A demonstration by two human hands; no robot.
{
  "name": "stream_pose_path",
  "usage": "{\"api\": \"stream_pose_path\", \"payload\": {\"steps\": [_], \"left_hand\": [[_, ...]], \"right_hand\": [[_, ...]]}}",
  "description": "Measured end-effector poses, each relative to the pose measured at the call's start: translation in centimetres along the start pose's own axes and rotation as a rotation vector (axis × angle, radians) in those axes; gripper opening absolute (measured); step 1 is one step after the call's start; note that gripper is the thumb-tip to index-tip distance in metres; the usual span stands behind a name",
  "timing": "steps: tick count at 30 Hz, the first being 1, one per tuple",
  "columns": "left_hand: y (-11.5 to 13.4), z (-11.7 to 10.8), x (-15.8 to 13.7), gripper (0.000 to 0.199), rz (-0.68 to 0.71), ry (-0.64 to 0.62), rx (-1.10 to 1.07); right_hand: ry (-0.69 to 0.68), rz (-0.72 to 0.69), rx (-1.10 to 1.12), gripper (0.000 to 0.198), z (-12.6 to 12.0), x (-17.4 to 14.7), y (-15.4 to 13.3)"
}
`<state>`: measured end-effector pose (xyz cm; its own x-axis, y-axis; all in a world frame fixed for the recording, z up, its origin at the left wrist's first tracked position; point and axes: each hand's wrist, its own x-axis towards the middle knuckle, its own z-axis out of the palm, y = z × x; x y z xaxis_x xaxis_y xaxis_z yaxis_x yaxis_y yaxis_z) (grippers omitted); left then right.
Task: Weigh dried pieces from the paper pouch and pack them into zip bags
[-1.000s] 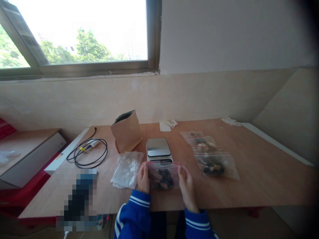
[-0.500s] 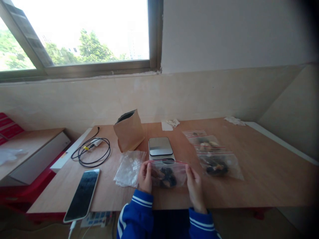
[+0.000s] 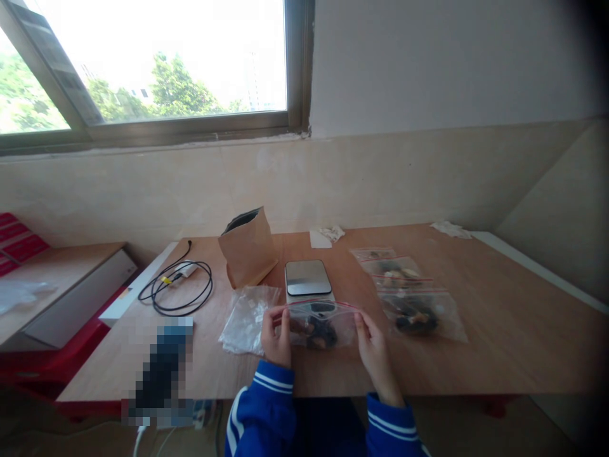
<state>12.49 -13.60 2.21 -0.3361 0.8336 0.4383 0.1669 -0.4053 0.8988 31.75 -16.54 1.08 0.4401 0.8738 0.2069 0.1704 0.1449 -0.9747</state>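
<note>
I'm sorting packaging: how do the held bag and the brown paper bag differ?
The held bag is clear, showing dark pieces; the brown paper bag is opaque. The held bag is pinched by the left hand and right hand; the brown paper bag stands on the table. Neither is on the scale's plate.

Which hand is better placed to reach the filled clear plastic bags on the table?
Likely the right hand: though gripping a red-edged clear plastic bag, it's nearer those bags; the left hand is farther.
</note>
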Motion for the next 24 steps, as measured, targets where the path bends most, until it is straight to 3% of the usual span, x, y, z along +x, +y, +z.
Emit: {"api": "stream_pose_path", "payload": {"steps": [13, 24], "left_hand": [[0.7, 0.1, 0.1, 0.021, 0.051, 0.017, 0.009], [0.2, 0.1, -0.1, 0.028, -0.048, 0.026, -0.038]], "right_hand": [[0.176, 0.099, 0.154, 0.046, 0.6, -0.3, -1.3], [0.250, 0.171, 0.216, 0.046, 1.5, -0.4, -0.1]]}}
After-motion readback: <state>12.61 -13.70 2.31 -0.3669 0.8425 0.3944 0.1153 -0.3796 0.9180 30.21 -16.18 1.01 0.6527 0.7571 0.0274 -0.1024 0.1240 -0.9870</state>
